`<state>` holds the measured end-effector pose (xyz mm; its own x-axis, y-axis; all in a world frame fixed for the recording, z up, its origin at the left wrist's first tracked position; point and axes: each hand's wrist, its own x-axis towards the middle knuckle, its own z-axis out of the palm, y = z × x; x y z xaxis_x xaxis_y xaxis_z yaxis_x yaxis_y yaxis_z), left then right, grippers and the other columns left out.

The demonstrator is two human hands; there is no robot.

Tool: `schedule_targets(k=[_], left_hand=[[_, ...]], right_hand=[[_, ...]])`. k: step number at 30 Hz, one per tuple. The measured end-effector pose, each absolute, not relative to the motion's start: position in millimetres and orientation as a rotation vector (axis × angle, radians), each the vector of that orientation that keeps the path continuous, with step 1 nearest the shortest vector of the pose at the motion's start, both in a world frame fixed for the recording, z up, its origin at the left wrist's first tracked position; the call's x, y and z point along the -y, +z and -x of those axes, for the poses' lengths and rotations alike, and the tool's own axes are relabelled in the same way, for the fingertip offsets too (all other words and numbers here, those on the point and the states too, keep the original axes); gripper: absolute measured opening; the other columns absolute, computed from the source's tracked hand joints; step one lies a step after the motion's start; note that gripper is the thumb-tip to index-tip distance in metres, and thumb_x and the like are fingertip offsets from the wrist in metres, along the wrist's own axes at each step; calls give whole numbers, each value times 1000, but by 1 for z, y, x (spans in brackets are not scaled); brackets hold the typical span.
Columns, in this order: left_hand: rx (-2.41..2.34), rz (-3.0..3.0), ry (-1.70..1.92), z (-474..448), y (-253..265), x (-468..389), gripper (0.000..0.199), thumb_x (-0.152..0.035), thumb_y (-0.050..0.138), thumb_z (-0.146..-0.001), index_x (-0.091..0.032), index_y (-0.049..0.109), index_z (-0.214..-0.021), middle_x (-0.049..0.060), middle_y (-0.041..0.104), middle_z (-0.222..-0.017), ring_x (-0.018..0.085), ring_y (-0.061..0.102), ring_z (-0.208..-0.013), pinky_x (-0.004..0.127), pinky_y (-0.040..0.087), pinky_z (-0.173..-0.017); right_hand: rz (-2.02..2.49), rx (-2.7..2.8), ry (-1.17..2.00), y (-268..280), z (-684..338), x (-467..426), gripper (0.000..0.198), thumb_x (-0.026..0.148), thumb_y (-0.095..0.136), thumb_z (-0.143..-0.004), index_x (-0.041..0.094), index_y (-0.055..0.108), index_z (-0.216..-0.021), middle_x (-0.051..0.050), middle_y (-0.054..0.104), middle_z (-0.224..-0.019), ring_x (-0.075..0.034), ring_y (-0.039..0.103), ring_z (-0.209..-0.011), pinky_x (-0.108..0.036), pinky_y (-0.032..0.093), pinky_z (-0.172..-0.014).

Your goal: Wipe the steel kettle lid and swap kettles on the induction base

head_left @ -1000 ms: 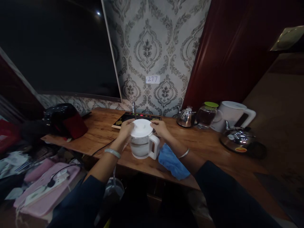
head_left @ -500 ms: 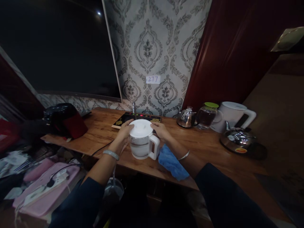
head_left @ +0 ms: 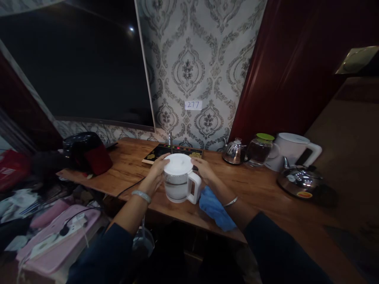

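A glass kettle (head_left: 175, 188) with a white lid (head_left: 178, 164) and a white handle stands upright between my hands, near the front of the wooden table. My left hand (head_left: 158, 171) grips its left side, the thumb at the lid's rim. On the far right of the lid, my right hand (head_left: 202, 169) has its thumb on the rim, with the other fingers hidden behind. The white handle points right, towards me, and neither hand is on it. Below my right forearm lies a crumpled blue cloth (head_left: 217, 209). Whether the kettle's base touches the table cannot be made out.
Behind the kettle is a black induction tea stove (head_left: 160, 152) with a tap (head_left: 170, 139). To the right stand a small steel kettle (head_left: 234, 151), a green-lidded glass jug (head_left: 260, 150), a white kettle (head_left: 291, 150) and a larger steel kettle (head_left: 300, 182). A black-and-red bag-like object (head_left: 87, 152) sits left.
The whole view has shifted slightly, so the scene sits a bit lower and further right. Both hands keep their hold on the glass kettle, with little visible change in it.
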<state>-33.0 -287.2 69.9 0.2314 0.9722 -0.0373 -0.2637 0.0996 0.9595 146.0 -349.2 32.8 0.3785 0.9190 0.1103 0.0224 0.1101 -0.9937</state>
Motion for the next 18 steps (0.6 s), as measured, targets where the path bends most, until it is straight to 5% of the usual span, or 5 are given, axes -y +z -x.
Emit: schedule_targets(k=[4,7,11,14,18], left_hand=[[-882,-989,1231,49,58,297,39,-24,71,-68,-16,71,-106,8,75,-93,17,67,-79,26,51,-69],[-920,-987,1304,67,38,310,43,-36,72,-71,-20,70,-110,7,74,-103,16,67,-83,24,50,-68],[-1003,-893,1383,79,6,337,44,-34,76,-61,-21,67,-102,4,71,-97,14,66,-78,24,49,-67],[-1039,-854,1419,78,-13,361,40,-32,77,-58,-21,66,-95,-1,68,-81,13,63,-69,22,46,-61],[-979,-993,1266,78,-25,390,30,-39,79,-62,-20,70,-85,0,66,-70,13,59,-62,24,46,-59]], right_hand=[[1368,1043,709,17,-163,388,35,39,59,-79,21,73,-105,-12,74,-112,-27,67,-104,-44,53,-93],[1453,1117,605,-5,-181,434,40,32,71,-67,22,75,-105,-13,72,-122,-35,55,-127,-54,32,-116],[1792,1564,412,-39,-187,487,68,36,74,-67,18,66,-133,-18,54,-149,-41,43,-139,-60,26,-118],[1978,1793,269,-56,-179,503,66,29,70,-74,25,62,-139,-14,42,-160,-43,38,-142,-62,28,-115],[2025,1716,118,-67,-184,498,60,14,58,-72,25,68,-130,-12,55,-150,-39,52,-130,-57,38,-109]])
